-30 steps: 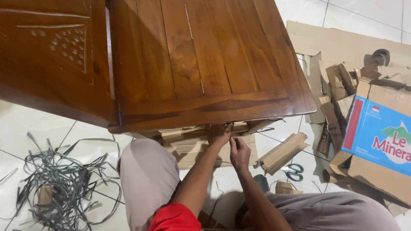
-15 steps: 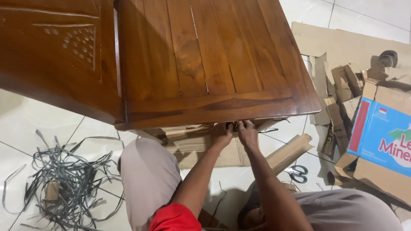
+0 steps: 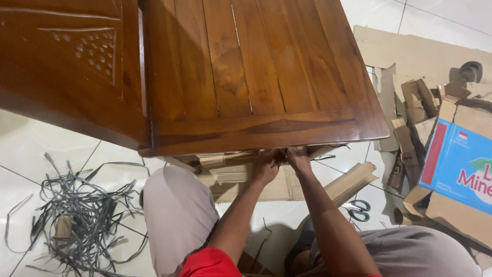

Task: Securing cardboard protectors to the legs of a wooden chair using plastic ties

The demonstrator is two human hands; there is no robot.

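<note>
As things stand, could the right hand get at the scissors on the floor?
Probably yes. The right hand is up at the cardboard wrapping under the table edge; the scissors lie on open tile beside that arm, with only a folded cardboard strip nearby.

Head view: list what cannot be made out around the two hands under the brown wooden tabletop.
- Fingertips of the left hand and right hand: hidden under the edge of the brown wooden tabletop, so any grip is unreadable.
- Tan cardboard wrapping under the top: mostly covered by it.
- Blue-sided cardboard box: cut off by the right edge.
- Scissors: too small for detail.
</note>
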